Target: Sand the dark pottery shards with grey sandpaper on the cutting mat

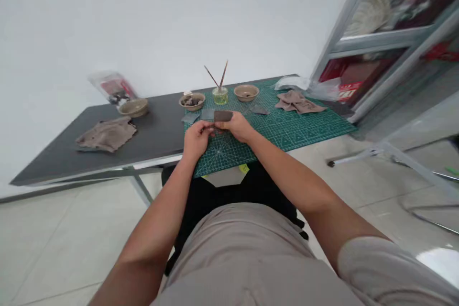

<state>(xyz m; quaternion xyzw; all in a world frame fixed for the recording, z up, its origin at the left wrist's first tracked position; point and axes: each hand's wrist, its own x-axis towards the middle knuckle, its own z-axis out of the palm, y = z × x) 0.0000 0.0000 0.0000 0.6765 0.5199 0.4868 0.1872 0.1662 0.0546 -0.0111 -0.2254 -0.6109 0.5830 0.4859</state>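
Observation:
My right hand (239, 125) grips a small dark grey-brown flat piece (223, 115), perhaps sandpaper, above the green cutting mat (287, 129). My left hand (196, 139) meets it from the left, its fingers pinched together at a small dark thing between the hands that is too small to name. Just beyond the hands, several greyish flat sheets (207, 114) lie on the mat. Behind them stand a bowl of dark lumps (192, 102), a glass jar (220, 96) with two thin brushes (223, 74), and another tan bowl (246, 92) with a small dark bit inside.
On the dark table (161, 129) at left are a crumpled brown cloth (107, 134), a bowl (134, 107) and a blurred red-and-white package (114, 88). Another brown cloth (298, 102) and clear plastic bags (310, 87) lie at right, beside a glass-fronted cabinet (376, 40).

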